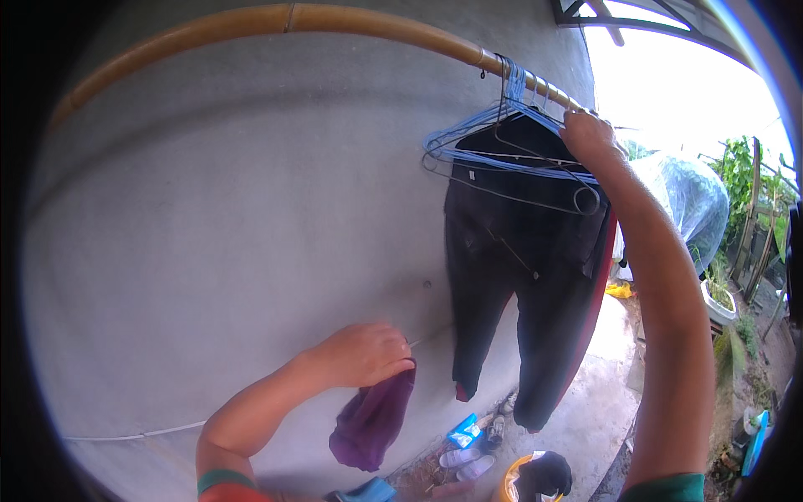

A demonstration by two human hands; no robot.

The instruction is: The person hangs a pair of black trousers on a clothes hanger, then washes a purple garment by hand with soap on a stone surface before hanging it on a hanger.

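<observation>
My left hand (364, 354) is closed on a dark purple cloth (374, 421), which hangs down from it in front of the grey wall. My right hand (590, 135) is up at the bamboo pole (376, 22), at the far side of the hangers; its fingertips are partly hidden, so what it grips cannot be told. Several blue wire hangers (515, 81) and a dark wire hanger (586, 202) hang bunched on the pole. Dark trousers (483, 251) with a red side stripe hang behind them.
A plain grey wall (219, 219) stands behind the pole. Below are a yellow-rimmed basket (511, 477) with dark cloth (546, 474), light slippers (475, 467), shoes (495, 432) and a blue packet (464, 432). At right are a white planter (719, 307) and a translucent plastic sheet (680, 194).
</observation>
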